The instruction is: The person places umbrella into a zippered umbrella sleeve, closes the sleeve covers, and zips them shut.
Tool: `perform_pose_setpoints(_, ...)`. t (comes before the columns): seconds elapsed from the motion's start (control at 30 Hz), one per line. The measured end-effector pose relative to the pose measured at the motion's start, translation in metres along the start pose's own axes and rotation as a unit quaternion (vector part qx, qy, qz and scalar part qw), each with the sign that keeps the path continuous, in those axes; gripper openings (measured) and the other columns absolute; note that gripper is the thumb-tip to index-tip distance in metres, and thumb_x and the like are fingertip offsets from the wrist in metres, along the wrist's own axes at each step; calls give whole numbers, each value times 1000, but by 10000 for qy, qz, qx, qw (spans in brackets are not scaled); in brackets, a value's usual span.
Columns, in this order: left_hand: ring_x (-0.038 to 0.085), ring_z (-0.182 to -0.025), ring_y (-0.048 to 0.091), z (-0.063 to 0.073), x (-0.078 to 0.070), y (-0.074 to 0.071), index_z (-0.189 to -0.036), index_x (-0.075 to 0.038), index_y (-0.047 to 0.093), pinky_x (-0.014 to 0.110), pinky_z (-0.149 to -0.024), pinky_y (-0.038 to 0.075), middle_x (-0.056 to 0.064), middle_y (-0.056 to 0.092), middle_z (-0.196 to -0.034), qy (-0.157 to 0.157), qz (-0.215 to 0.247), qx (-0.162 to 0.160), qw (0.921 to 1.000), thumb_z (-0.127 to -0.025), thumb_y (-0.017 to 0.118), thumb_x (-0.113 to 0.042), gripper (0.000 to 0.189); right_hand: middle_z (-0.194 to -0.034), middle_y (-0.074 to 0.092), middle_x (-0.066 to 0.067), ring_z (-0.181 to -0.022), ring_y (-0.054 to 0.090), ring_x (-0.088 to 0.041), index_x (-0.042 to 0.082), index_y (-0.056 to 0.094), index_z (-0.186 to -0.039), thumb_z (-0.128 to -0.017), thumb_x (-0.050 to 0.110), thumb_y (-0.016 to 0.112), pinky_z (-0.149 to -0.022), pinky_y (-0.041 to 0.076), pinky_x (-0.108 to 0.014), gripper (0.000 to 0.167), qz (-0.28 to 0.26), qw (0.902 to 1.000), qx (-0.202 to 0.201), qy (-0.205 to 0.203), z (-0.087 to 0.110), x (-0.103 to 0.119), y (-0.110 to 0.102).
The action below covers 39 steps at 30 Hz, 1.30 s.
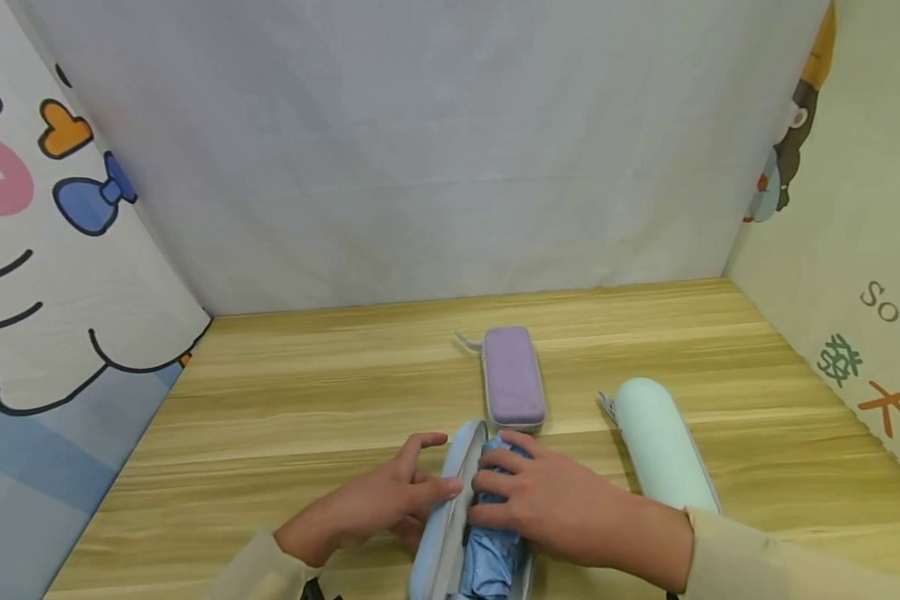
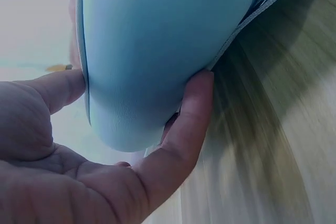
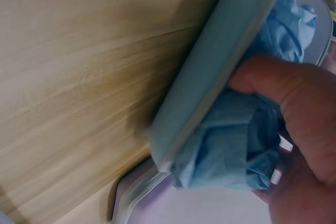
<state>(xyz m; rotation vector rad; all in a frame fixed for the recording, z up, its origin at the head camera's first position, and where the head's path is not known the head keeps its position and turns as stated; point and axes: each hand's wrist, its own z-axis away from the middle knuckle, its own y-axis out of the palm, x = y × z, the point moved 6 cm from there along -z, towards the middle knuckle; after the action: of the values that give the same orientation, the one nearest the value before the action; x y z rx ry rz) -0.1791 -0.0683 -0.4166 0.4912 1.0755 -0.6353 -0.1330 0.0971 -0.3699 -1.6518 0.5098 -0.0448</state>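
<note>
A light blue zip case [image 1: 433, 546] stands unzipped at the table's front, its long halves parted. My left hand [image 1: 378, 498] holds the case's left half, thumb on its rim and fingers on the outer shell [image 2: 157, 51]. Inside the case lies a folded blue umbrella [image 1: 491, 560], its cloth crumpled. My right hand [image 1: 562, 504] reaches over from the right and grips the umbrella, fingers on its left side; the right wrist view shows the thumb against the cloth [image 3: 220, 140], close to the case rim. The umbrella's lower end runs out of the head view.
A purple zip case [image 1: 513, 375] lies just behind the blue one. To the right, a mint green rounded case [image 1: 663, 442] lies next to my right forearm. A grey-white cloth [image 1: 450, 167] hangs behind the wooden table [image 1: 307, 375], with printed panels on both sides.
</note>
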Motion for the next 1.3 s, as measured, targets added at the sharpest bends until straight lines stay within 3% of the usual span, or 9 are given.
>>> perform_pose_setpoints(0.23, 30, -93, 72, -1, -4, 7, -159, -6, 11, 42, -67, 60, 16, 67, -116, 121, -280, -142, 9994, -106, 62, -30, 78, -126, 63, 8, -123, 54, -19, 26, 65, -127, -71, 18, 92, -109, 43, -47, 62, -433, 9981, 433, 20, 0, -2, 5)
perform_pose_setpoints(0.5, 25, -86, 70, -2, -5, 8, -156, -5, 15, 36, -61, 57, 14, 70, -112, 142, -470, -203, 9986, -105, 63, -31, 74, -135, 55, 2, -126, 50, -23, 30, 64, -136, -85, 28, 85, -103, 46, -47, 55, -1235, 9843, 1073, 658, 5, -13, 4)
perform_pose_setpoints(0.67, 21, -79, 66, -4, -1, 10, -155, -5, 18, 33, -59, 53, 12, 69, -110, 79, -664, -220, 9975, -105, 63, -36, 74, -136, 57, 7, -129, 51, -17, 24, 56, -140, -88, 30, 84, -105, 46, -42, 59, -1835, 9722, 1167, 864, 7, -19, 7)
perform_pose_setpoints(0.83, 24, -90, 64, -5, 3, 12, -153, -7, 28, 38, -65, 54, 14, 63, -116, -18, -771, -191, 9968, -108, 55, -42, 64, -138, 54, -1, -130, 51, -24, 17, 53, -137, -83, 45, 87, -105, 45, -47, 70, -2176, 9547, 956, 1791, 15, -34, 9)
perform_pose_setpoints(0.93, 29, -99, 65, -3, 4, 14, -151, -5, 31, 42, -67, 57, 15, 59, -122, 35, -694, -133, 9975, -111, 47, -40, 56, -128, 56, -5, -114, 58, -26, 13, 52, -132, -78, 60, 85, -94, 51, -46, 79, -2381, 9280, 935, 2708, 24, -45, 10)
perform_pose_setpoints(1.03, 31, -103, 65, -2, 4, 16, -150, 0, 35, 43, -70, 58, 16, 58, -122, 47, -606, -60, 9981, -112, 45, -34, 52, -111, 61, -4, -93, 62, -19, 10, 50, -127, -76, 66, 83, -78, 54, -41, 83, -2801, 8963, 979, 3294, 33, -50, 14)
perform_pose_setpoints(1.17, 26, -96, 66, -4, 3, 17, -147, 5, 43, 43, -72, 59, 12, 62, -113, -13, -789, -54, 9969, -110, 52, -30, 51, -95, 65, -1, -81, 60, -13, 8, 51, -124, -79, 58, 85, -70, 51, -36, 76, -3721, 8522, 952, 3554, 38, -51, 19)
perform_pose_setpoints(1.3, 24, -92, 66, -8, 5, 19, -143, 6, 45, 45, -73, 60, 12, 63, -112, -33, -906, -81, 9959, -109, 55, -28, 49, -91, 66, 1, -78, 63, -14, 5, 50, -129, -87, 38, 85, -67, 52, -32, 63, -4789, 7999, 816, 3523, 41, -52, 21)
